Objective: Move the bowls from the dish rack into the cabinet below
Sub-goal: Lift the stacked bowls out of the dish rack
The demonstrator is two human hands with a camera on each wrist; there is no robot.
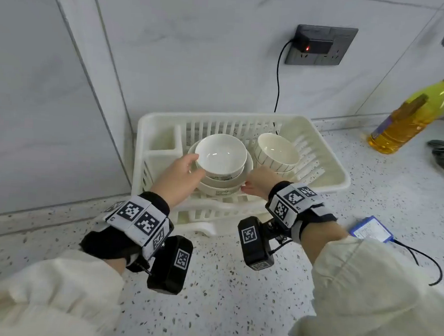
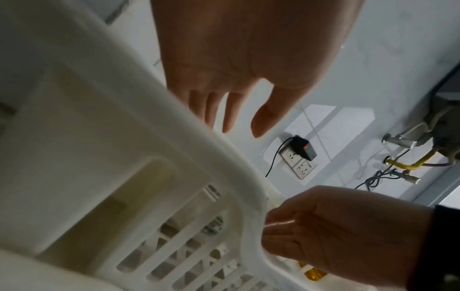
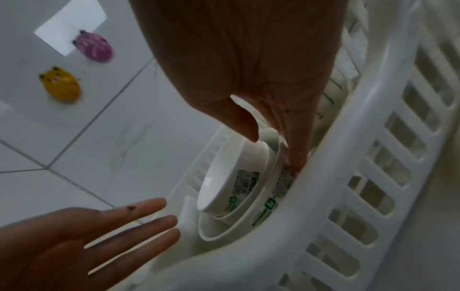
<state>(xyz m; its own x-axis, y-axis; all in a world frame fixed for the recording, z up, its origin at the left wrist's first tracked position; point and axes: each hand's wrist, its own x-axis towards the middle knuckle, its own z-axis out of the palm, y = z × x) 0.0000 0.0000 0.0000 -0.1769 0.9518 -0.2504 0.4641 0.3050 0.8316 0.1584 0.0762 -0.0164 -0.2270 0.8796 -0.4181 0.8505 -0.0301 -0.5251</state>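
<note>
Bowls are sitting nested in a stack [image 1: 222,168] at the centre of the head view, glossy white with small printed labels low on their sides, inside the cream slatted dish rack [image 1: 328,158]. A second, line-patterned pair [image 1: 276,153] is standing to their right. The left hand [image 1: 181,175] is reaching to the stack's left side with straight fingers near the top rim; the right hand [image 1: 257,181] is coming in at the lower right.

Left wrist view: the left hand [image 2: 248,65] is hanging at the top with relaxed, nearly straight fingers above the rack rim [image 2: 199,141]; whether they touch a bowl cannot be told.

Right wrist view: the right hand [image 3: 246,65] is pinching the stack [image 3: 231,195], thumb on the upper rims, fingers down between bowls and rack wall [image 3: 348,157].
</note>
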